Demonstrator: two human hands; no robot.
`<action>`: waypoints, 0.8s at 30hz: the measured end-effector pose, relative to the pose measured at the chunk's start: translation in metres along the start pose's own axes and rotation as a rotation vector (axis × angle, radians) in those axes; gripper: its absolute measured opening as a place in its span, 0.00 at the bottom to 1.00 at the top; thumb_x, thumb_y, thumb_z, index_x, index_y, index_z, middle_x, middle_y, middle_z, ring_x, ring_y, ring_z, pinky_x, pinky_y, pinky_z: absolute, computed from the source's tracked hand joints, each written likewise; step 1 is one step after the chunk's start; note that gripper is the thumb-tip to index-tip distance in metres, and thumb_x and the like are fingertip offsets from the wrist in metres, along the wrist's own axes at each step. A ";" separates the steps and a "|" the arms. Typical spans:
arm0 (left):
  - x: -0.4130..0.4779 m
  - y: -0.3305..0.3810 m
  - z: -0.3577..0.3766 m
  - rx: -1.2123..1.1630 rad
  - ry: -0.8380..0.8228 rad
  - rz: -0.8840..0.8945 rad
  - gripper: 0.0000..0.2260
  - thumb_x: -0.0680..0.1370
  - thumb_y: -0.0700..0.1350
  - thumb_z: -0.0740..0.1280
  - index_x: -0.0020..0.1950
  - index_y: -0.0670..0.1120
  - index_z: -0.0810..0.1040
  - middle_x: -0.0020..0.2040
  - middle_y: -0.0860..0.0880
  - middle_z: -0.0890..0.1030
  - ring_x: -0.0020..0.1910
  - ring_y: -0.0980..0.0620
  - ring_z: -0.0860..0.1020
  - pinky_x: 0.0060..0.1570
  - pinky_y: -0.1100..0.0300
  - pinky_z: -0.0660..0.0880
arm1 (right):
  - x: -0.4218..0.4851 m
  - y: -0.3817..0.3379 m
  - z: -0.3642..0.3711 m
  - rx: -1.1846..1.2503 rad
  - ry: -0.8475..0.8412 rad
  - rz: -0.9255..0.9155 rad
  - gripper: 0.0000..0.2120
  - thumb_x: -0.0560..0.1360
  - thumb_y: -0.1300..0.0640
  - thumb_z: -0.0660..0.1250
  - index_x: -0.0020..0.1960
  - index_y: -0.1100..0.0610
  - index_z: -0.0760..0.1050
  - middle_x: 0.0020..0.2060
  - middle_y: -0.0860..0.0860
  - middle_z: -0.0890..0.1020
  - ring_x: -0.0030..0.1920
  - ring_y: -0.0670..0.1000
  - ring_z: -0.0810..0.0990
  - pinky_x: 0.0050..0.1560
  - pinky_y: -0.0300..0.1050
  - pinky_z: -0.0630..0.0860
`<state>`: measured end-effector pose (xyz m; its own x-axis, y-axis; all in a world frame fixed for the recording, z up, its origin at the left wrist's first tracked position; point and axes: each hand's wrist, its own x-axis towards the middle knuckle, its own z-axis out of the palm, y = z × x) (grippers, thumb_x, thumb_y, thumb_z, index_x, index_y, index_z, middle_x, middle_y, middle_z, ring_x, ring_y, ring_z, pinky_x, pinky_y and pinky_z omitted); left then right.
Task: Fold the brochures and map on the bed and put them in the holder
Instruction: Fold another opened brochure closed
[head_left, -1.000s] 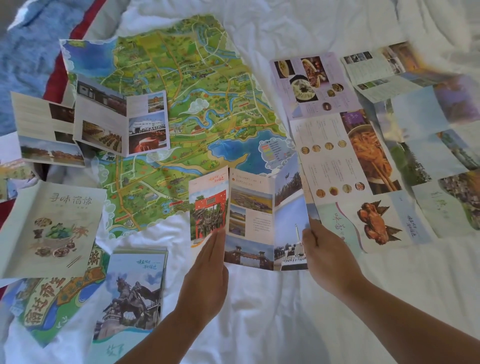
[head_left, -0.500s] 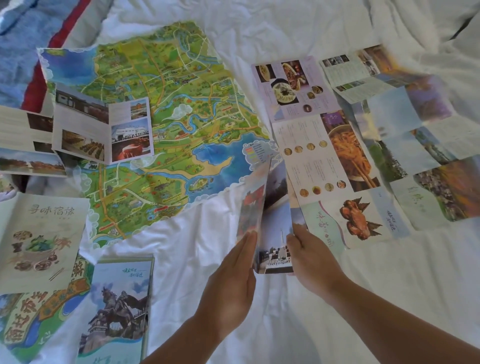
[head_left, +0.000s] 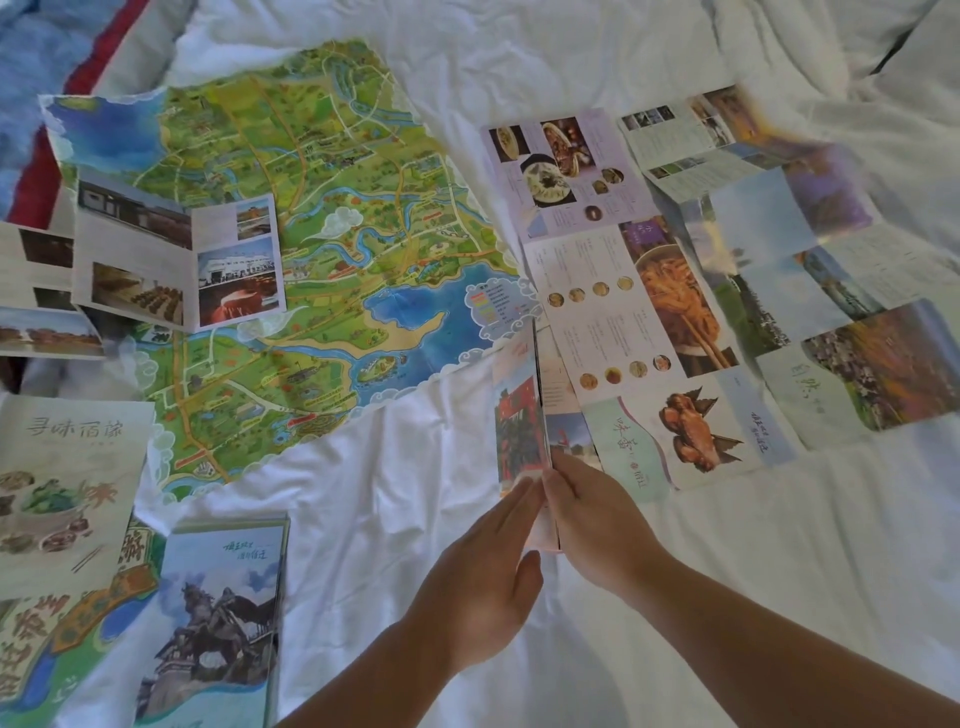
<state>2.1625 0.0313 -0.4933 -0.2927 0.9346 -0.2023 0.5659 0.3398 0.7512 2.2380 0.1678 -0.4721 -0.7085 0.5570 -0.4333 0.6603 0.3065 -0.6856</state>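
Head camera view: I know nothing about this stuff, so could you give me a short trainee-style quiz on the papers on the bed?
1. True or false: the big map lies spread open on the bed.
2. Missing word: the statue brochure lies to the ____ of the left hand.
3. Which paper is held upright between the left hand and the right hand?
A) the red-gate brochure
B) the map
C) the statue brochure

Key: 1 true; 2 left; 3 A.
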 end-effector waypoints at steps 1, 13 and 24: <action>0.000 -0.001 0.000 0.006 -0.002 -0.001 0.30 0.81 0.42 0.59 0.78 0.54 0.47 0.77 0.61 0.52 0.76 0.65 0.52 0.71 0.74 0.49 | 0.000 0.001 0.000 -0.007 0.005 -0.006 0.16 0.85 0.53 0.49 0.57 0.54 0.75 0.45 0.50 0.83 0.44 0.48 0.81 0.50 0.50 0.78; 0.005 0.003 0.003 -0.061 0.134 -0.025 0.30 0.79 0.52 0.64 0.73 0.68 0.48 0.66 0.76 0.58 0.64 0.81 0.58 0.58 0.81 0.61 | -0.004 -0.006 0.000 0.056 -0.012 -0.022 0.15 0.84 0.53 0.49 0.52 0.55 0.74 0.41 0.50 0.82 0.44 0.48 0.81 0.54 0.55 0.75; -0.001 -0.011 0.006 -0.034 0.159 -0.077 0.33 0.77 0.59 0.64 0.70 0.78 0.44 0.62 0.84 0.56 0.62 0.82 0.60 0.58 0.78 0.67 | 0.011 0.052 -0.019 -0.196 0.042 0.219 0.14 0.80 0.50 0.56 0.63 0.49 0.71 0.57 0.48 0.79 0.51 0.47 0.78 0.52 0.44 0.78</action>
<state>2.1611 0.0274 -0.5050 -0.4539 0.8766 -0.1599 0.5117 0.4033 0.7586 2.2691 0.2039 -0.5014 -0.5357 0.6569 -0.5306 0.8347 0.3168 -0.4505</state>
